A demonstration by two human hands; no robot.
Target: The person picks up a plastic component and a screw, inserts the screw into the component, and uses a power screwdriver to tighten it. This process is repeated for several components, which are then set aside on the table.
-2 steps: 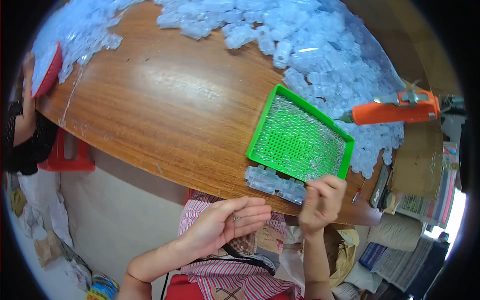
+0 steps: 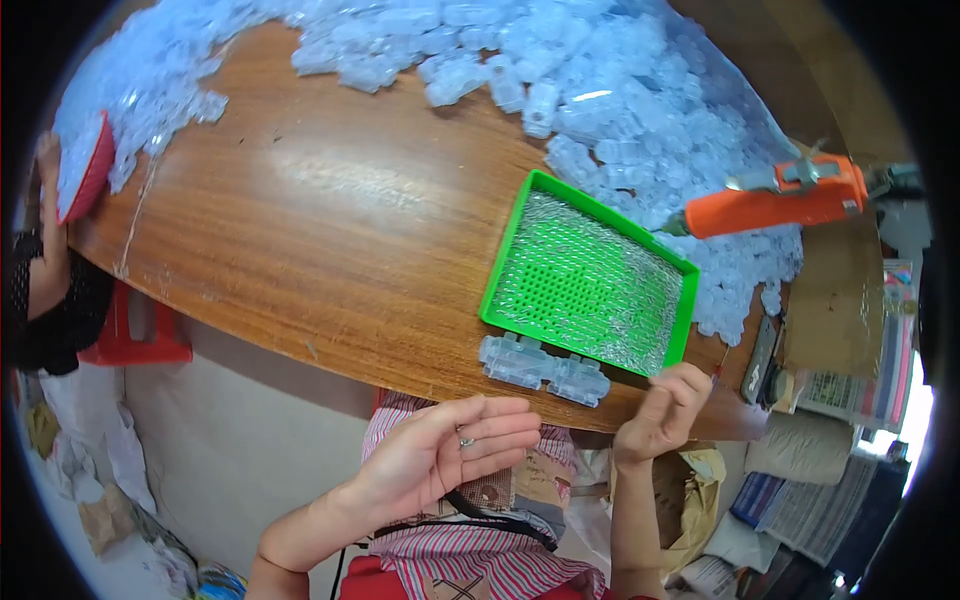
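My left hand [image 2: 440, 450] is held palm up near the table's front edge, its fingers stretched out. Small shiny metal pieces [image 2: 465, 441] lie at the base of its fingers. Beyond it, two clear plastic housings [image 2: 545, 370] sit end to end on the table. My right hand [image 2: 662, 415] is closed with fingertips bent together, by the near right corner of a green perforated tray [image 2: 505, 262]; whatever it may pinch is hidden. Many small silvery metal pieces [image 2: 640, 290] are spread in the tray, thinnest at its left middle.
Clear plastic parts [image 2: 630, 100] are heaped along the table's far side. An orange electric screwdriver [image 2: 775, 203] hangs over the heap at the right. At the far left, another person's arm [image 2: 50, 200] is beside a red basket [image 2: 92, 170]. A red stool [image 2: 150, 335] stands below.
My right hand has moved right, from the tray's near edge to its corner. My left hand stays palm up. The whole view has shifted slightly.
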